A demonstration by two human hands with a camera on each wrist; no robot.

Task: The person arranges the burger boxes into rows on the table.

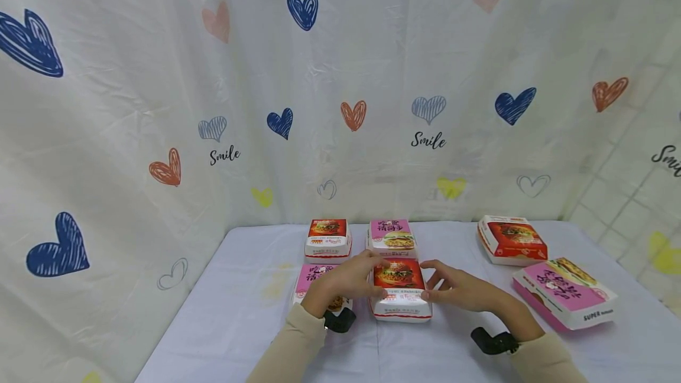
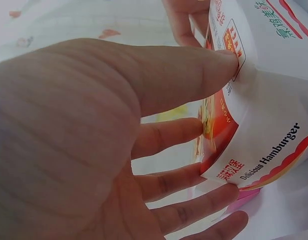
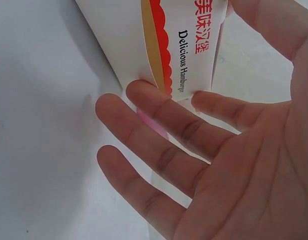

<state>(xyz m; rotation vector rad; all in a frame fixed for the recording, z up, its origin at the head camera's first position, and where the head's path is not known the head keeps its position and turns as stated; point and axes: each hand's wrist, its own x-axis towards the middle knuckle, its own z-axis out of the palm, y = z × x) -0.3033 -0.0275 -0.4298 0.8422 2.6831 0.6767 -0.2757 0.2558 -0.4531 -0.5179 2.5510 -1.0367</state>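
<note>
The red-topped hamburger box [image 1: 399, 276] is touched at its 2 sides by the left hand [image 1: 348, 279] and the right hand [image 1: 460, 288], the fingers of each being extended and held apart. In the head view, the box is seen resting on a white tablecloth [image 1: 213, 324]. Just behind it a rear pink box [image 1: 392, 240] is placed; just left of it a left pink box [image 1: 313, 276] is partly covered by the left hand, and behind and left of it a rear-left red box [image 1: 327, 241] is seen. Well apart to its right, a right pink box [image 1: 565, 292] and, farther back, a rear-right red box [image 1: 512, 240] are set. Behind it a heart-printed curtain [image 1: 372, 64] is hung.

In the left wrist view, its white front is pressed by the thumb [image 2: 189, 72], while its edge is met by fingertips.

In the right wrist view, its "Delicious Hamburger" panel [image 3: 186, 60] is shown, its lower corner touched by fingertips.
</note>
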